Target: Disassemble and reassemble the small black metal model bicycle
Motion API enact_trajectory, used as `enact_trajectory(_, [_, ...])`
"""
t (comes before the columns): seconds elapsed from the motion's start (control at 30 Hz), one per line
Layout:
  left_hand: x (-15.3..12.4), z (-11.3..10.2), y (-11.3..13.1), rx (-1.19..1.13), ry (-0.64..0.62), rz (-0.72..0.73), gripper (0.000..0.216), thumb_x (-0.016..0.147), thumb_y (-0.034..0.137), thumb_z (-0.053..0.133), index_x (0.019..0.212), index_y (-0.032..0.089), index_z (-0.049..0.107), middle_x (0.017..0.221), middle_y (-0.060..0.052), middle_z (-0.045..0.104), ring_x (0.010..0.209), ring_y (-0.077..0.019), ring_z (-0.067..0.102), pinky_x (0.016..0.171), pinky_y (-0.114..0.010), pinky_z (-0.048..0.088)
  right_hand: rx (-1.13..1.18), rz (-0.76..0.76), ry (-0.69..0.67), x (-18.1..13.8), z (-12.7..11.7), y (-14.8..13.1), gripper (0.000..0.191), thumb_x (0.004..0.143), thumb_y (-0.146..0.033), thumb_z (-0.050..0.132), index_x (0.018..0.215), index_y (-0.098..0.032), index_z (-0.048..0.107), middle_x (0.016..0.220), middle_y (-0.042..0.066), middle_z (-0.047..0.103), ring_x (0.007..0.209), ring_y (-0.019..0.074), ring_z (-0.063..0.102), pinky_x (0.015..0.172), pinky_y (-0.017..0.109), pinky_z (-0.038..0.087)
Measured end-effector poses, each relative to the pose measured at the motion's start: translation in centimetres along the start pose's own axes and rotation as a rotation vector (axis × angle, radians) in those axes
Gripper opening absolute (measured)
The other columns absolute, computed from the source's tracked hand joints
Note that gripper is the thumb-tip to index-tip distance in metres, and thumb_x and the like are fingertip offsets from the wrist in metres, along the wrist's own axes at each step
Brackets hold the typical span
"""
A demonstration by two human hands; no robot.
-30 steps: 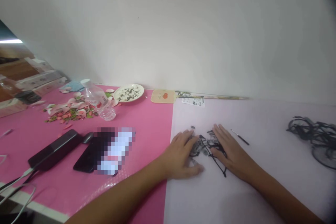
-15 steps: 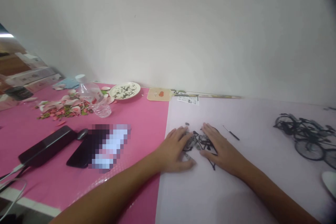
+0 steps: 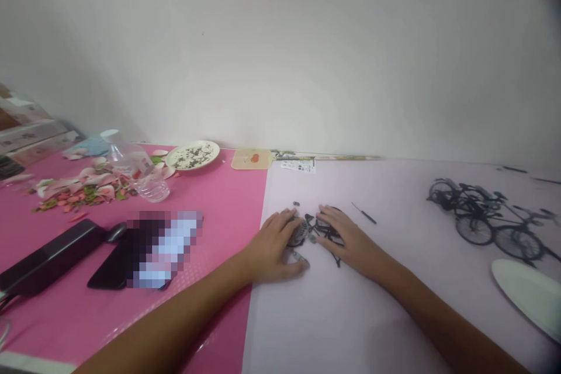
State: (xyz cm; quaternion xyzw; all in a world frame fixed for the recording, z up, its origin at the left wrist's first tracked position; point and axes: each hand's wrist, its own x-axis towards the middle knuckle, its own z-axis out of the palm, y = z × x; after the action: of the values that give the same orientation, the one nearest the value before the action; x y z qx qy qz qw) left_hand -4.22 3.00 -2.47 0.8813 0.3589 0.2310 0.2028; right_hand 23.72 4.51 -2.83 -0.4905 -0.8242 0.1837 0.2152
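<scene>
A small black model bicycle (image 3: 300, 235) lies on the white part of the table, partly covered by both hands. My left hand (image 3: 276, 248) rests over its left wheel, fingers spread and thumb stretched out below. On the other side, my right hand (image 3: 344, 236) lies flat across the bicycle's right part, its fingers extended. The saddle and some of the frame show in the gap between the hands. A tiny dark part (image 3: 296, 204) sits just beyond my left fingertips. Beyond my right hand is a thin screwdriver (image 3: 364, 213) with a dark handle.
More model bicycles (image 3: 486, 216) stand at the right, above a white plate (image 3: 526, 289). To the left, on pink covering, are phones (image 3: 111, 263), a black case (image 3: 52, 257), a plastic bottle (image 3: 135, 166), scattered petal-like pieces (image 3: 87, 187) and a plate of small parts (image 3: 193, 156). A wall closes the back.
The camera view has turned right, so everything sits farther left and more of the white plate shows. Both hands stay on the model bicycle with little change.
</scene>
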Motion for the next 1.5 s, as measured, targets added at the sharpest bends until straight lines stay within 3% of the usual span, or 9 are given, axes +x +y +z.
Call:
enact_trajectory(0.27, [0.2,0.1,0.1,0.012,0.047,-0.018,0.071,0.097,0.048,0.063,0.157,0.02,0.037,0.167,-0.019,0.033,0.155,-0.0357,0.032,0.125,-0.059,0.034,0.026,-0.028,0.03,0.2,-0.6,-0.5,0.058,0.1,-0.062,0.058,0.148,-0.03,0.055,0.159,0.008,0.049,0.153,0.033,0.035,0.126,0.059,0.032])
enact_trajectory(0.47, [0.1,0.4,-0.2,0.041,0.064,-0.006,0.067,0.101,0.049,0.056,0.159,0.021,0.037,0.167,-0.018,0.034,0.155,-0.0349,0.033,0.127,-0.06,0.031,-0.119,-0.015,0.028,-0.4,-2.4,-0.6,0.087,0.091,-0.07,0.066,0.163,-0.031,0.034,0.173,0.007,0.022,0.159,0.0375,0.015,0.128,0.063,0.021])
enact_trajectory(0.57, [0.1,0.3,-0.3,0.037,0.033,-0.009,0.071,0.1,0.051,0.058,0.161,0.023,0.035,0.169,-0.016,0.03,0.157,-0.0363,0.028,0.127,-0.06,0.028,-0.105,0.03,-0.044,-0.8,-2.0,-0.1,0.103,0.089,-0.071,0.068,0.168,-0.032,0.015,0.175,0.007,0.009,0.161,0.0366,0.007,0.129,0.063,0.018])
enact_trajectory(0.67, [0.1,0.1,-0.2,0.038,-0.015,-0.017,0.078,0.097,0.054,0.061,0.163,0.025,0.031,0.171,-0.013,0.026,0.159,-0.0376,0.022,0.127,-0.062,0.026,-0.072,0.058,-0.112,-0.9,-1.1,-0.1,0.11,0.087,-0.072,0.069,0.169,-0.031,0.009,0.175,0.007,0.007,0.161,0.0347,0.007,0.129,0.061,0.021])
enact_trajectory(0.77, [0.2,-0.1,-0.1,0.04,-0.066,-0.018,0.083,0.095,0.056,0.062,0.165,0.027,0.028,0.173,-0.011,0.021,0.16,-0.0386,0.017,0.127,-0.064,0.024,-0.046,0.045,-0.099,-0.8,-0.5,-0.7,0.105,0.088,-0.071,0.069,0.168,-0.029,0.016,0.174,0.009,0.013,0.16,0.034,0.013,0.129,0.059,0.023])
enact_trajectory(1.0, [0.3,-0.3,0.0,0.05,-0.096,0.015,0.089,0.093,0.058,0.064,0.166,0.03,0.022,0.174,-0.009,0.014,0.161,-0.0379,0.014,0.128,-0.063,0.019,0.121,-0.005,-0.023,-0.4,-0.1,-1.3,0.069,0.093,-0.061,0.068,0.151,-0.03,0.048,0.162,0.01,0.041,0.152,0.0315,0.036,0.126,0.054,0.032])
enact_trajectory(1.17, [0.1,-0.2,0.2,0.044,-0.037,-0.019,0.089,0.095,0.054,0.063,0.167,0.027,0.018,0.175,-0.012,0.007,0.16,-0.0387,0.015,0.127,-0.061,0.026,0.162,0.011,0.022,-0.4,-0.2,-1.4,0.066,0.092,-0.056,0.072,0.148,-0.03,0.049,0.154,0.01,0.049,0.144,0.0322,0.045,0.121,0.053,0.04])
enact_trajectory(1.3, [-0.1,0.2,0.1,0.018,0.038,-0.07,0.089,0.098,0.049,0.06,0.167,0.022,0.013,0.173,-0.015,0.018,0.16,-0.0352,0.019,0.128,-0.057,0.029,0.166,0.024,0.086,-0.4,0.0,-1.6,0.069,0.091,-0.05,0.073,0.151,-0.03,0.044,0.15,0.012,0.051,0.139,0.033,0.05,0.118,0.053,0.044])
enact_trajectory(1.5, [0.0,0.7,-0.3,-0.014,0.068,-0.123,0.075,0.098,0.05,0.057,0.161,0.019,0.029,0.163,-0.019,0.038,0.154,-0.0373,0.034,0.123,-0.059,0.037,0.237,0.117,0.138,-0.4,0.1,-1.5,0.059,0.095,-0.048,0.069,0.147,-0.031,0.048,0.147,0.009,0.055,0.135,0.03,0.055,0.117,0.049,0.046])
